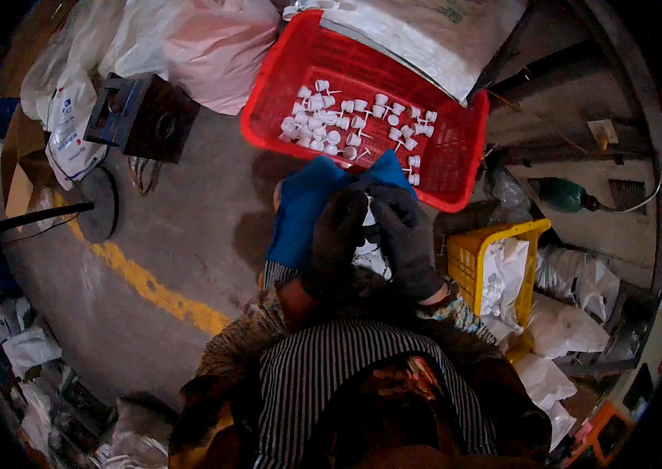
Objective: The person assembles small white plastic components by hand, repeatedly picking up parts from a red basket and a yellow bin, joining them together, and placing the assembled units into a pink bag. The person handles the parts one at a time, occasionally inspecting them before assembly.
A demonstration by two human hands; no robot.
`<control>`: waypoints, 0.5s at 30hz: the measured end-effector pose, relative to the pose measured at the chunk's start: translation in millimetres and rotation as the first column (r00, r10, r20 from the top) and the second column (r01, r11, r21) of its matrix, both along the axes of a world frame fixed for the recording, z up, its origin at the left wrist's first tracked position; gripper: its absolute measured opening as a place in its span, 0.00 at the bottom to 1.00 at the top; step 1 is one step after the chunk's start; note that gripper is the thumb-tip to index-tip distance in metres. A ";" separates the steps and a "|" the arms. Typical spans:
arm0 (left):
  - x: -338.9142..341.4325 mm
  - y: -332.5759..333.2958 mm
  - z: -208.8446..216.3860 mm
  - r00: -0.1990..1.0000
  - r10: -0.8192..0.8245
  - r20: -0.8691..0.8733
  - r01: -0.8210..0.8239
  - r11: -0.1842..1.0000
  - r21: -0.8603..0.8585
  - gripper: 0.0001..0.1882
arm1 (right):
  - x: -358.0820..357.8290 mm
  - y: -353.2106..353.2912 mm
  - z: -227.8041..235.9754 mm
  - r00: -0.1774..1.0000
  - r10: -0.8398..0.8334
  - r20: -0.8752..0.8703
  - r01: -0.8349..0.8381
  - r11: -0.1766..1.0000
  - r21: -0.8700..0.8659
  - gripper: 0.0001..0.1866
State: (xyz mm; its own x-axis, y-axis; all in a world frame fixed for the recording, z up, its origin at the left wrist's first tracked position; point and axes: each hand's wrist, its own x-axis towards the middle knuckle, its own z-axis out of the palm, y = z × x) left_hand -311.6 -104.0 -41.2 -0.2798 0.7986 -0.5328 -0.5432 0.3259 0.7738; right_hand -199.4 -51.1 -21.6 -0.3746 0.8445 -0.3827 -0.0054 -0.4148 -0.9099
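Note:
My left hand (335,234) and my right hand (409,238), both in dark gloves, are close together above my lap. Their fingers are bent around a small white plastic piece (368,216), which is mostly hidden, so its exact shape cannot be made out. More white material (374,262) shows just below, between my wrists. Directly beyond my hands stands a red plastic basket (260,109). Inside it lie many loose white plastic caps (319,121), some with a thin stem, heaped toward its left side and scattered across the middle.
A white sack (440,39) lies against the basket's far edge. A yellow crate (468,270) with white bags is at my right. Pink and white bags (213,55), a dark metal block (151,117) and a stand with a round base (100,207) are at the left.

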 end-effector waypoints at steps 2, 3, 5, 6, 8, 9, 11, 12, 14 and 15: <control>-1.2 -1.6 2.7 0.998 0.032 0.047 -0.032 1.000 -0.001 0.14 | -0.7 -0.4 -0.1 1.000 0.000 -0.010 0.000 1.000 -0.017 0.11; -2.2 -2.6 0.2 0.999 0.018 0.039 -0.019 1.000 0.018 0.14 | -1.9 -1.0 1.8 1.000 0.001 -0.022 -0.001 1.000 -0.015 0.10; -4.5 -5.4 -10.8 1.000 -0.008 0.021 0.007 0.998 0.056 0.15 | -4.7 -2.0 7.3 0.999 0.004 -0.047 -0.004 1.000 -0.010 0.10; -4.5 -6.9 -19.4 0.999 -0.019 -0.046 0.023 0.995 0.095 0.15 | -4.6 -2.3 5.8 0.999 0.007 -0.047 -0.006 1.000 0.019 0.10; -5.0 -6.7 -24.1 0.993 -0.043 -0.114 0.057 0.991 0.122 0.16 | -3.4 -2.8 2.1 0.999 0.007 -0.046 -0.004 0.997 0.079 0.09; -6.1 -4.7 -18.3 0.991 -0.058 -0.117 0.071 0.991 0.113 0.16 | -3.7 -3.1 2.6 0.999 -0.013 -0.049 0.016 0.998 0.054 0.09; -5.5 -2.3 -1.2 0.996 -0.089 0.011 0.089 0.996 0.006 0.16 | -4.6 -3.1 4.1 0.997 -0.053 -0.055 0.054 0.999 0.007 0.08; -3.5 -1.3 -4.8 0.994 -0.088 -0.064 0.090 0.996 0.025 0.17 | -3.8 -2.3 4.0 0.999 -0.041 -0.024 0.041 0.999 0.008 0.08; 3.5 -1.0 -26.8 0.966 -0.062 -0.251 0.091 0.991 0.103 0.19 | -2.2 0.4 0.7 0.999 -0.012 0.033 0.012 1.000 0.006 0.07; 7.1 -1.4 -39.5 0.933 -0.033 -0.359 0.094 0.983 0.155 0.20 | -1.6 1.4 -1.4 0.999 -0.004 0.050 0.003 1.000 0.020 0.07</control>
State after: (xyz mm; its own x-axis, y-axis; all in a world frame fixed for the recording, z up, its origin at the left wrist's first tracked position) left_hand -304.5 -105.4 -80.7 -0.3714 0.8895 -0.2661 -0.2063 0.2004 0.9578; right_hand -201.0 -49.7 -23.0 -0.3525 0.8533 -0.3843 0.0384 -0.3971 -0.9170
